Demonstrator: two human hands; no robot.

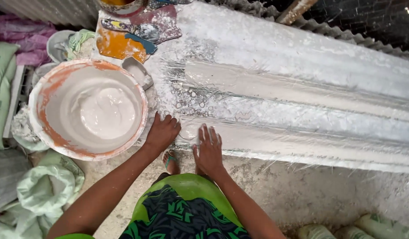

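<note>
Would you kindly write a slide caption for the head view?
Both bare hands, left hand and right hand, press flat on a wet white moulded slab beside a basin of white paste.

Your arms were bare from the elbows down, no sleeves, gloves, rings or watch showing. Your left hand [162, 132] and right hand [209, 150] were bare too, with whitish smears on the fingers. You wore a bright green garment [186, 208] with a dark, near-black panel printed in jagged green leaf shapes. One foot showed a flip-flop [170, 160] with a greenish strap.
</note>
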